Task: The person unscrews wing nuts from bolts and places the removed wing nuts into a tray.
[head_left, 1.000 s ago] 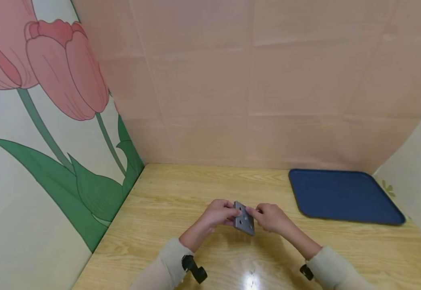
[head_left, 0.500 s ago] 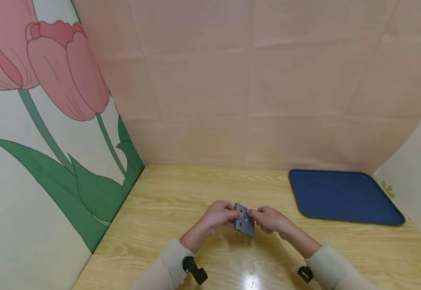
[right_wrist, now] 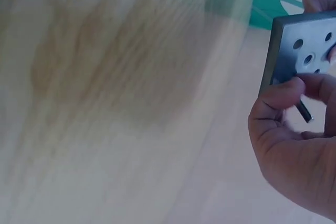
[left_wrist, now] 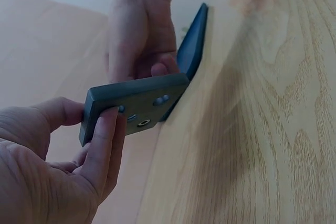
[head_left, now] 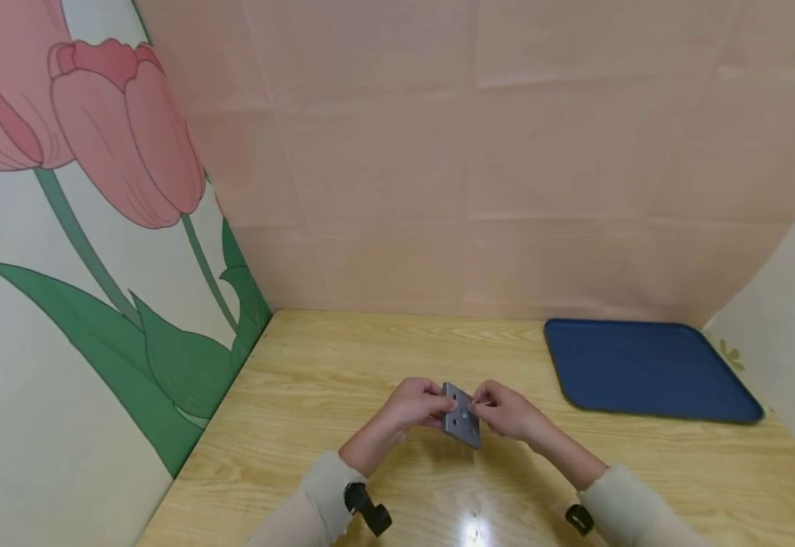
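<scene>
In the head view my left hand (head_left: 414, 403) grips a grey metal plate (head_left: 462, 429) with several round holes, holding it tilted above the table. Thumb and fingers clasp its left edge from both faces; the left wrist view shows fingertips (left_wrist: 107, 121) against the holed face. On the plate's right side, my right hand (head_left: 507, 410) pinches a thin metal rod (right_wrist: 303, 112) between thumb and index finger. Only the rod's outer end shows in the right wrist view; the pinching fingers hide where its other end meets the plate (right_wrist: 286, 51).
A blue tray (head_left: 650, 368) lies at the back right of the wooden table (head_left: 343, 357). A pinkish covering (head_left: 384, 167) hangs behind. Flower-printed side panels stand left and right. Black wrist devices (head_left: 368, 509) sit at both cuffs.
My right fingers have shifted from lying along the plate's right edge to a bunched pinch slightly higher up. My left hand and the plate have stayed nearly still.
</scene>
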`<state>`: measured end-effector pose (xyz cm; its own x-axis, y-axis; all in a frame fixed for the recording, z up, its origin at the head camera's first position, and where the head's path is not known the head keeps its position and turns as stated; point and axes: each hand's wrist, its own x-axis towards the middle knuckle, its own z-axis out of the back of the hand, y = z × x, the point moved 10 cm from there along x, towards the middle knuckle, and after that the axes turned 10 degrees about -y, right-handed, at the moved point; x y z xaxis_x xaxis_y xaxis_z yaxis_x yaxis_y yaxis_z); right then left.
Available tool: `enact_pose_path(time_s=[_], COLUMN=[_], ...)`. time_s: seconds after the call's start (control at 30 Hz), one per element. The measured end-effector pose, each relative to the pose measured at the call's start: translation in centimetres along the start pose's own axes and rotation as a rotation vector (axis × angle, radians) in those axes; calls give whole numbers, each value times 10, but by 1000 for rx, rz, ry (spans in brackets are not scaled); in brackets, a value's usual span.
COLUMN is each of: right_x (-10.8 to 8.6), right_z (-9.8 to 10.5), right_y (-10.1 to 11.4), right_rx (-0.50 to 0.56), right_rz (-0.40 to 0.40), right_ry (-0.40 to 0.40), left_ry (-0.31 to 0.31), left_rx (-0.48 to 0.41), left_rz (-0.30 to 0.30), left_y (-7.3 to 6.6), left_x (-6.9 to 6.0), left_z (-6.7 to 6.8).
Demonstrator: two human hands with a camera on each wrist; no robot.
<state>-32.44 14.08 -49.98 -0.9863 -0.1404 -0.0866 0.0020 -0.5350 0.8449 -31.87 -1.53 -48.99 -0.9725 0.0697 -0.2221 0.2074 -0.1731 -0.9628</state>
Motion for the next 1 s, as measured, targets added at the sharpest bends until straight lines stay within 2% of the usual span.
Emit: enact_pose_path(time_s=[0.2,0.33,0.43,0.53,0.6,0.83,1.0], right_x=[-8,-16,-19,-18,-16,-6,-4], right_z=[6,10,11,12,13,16,15], right_y=[36,49,52,50,47,29,21], right_rx=[-192,-258,-263,-254,-243,-230,-256], right_rz=[395,545,593,587,544,279,175], right_ry=[-4,-45,-74,-86,-90,-102,-117], left_ry=[30,35,33,30,33,58,48], left_rx=[-2,-12,-18,-21,-22,-17,-23], left_rz=[8,11,10,12,10,-13,-13], left_y=[0,-1,-1,0,0,-2,-1], left_x=[1,3,4,5,4,4,3], left_z=[1,2,1,1,2,2,3])
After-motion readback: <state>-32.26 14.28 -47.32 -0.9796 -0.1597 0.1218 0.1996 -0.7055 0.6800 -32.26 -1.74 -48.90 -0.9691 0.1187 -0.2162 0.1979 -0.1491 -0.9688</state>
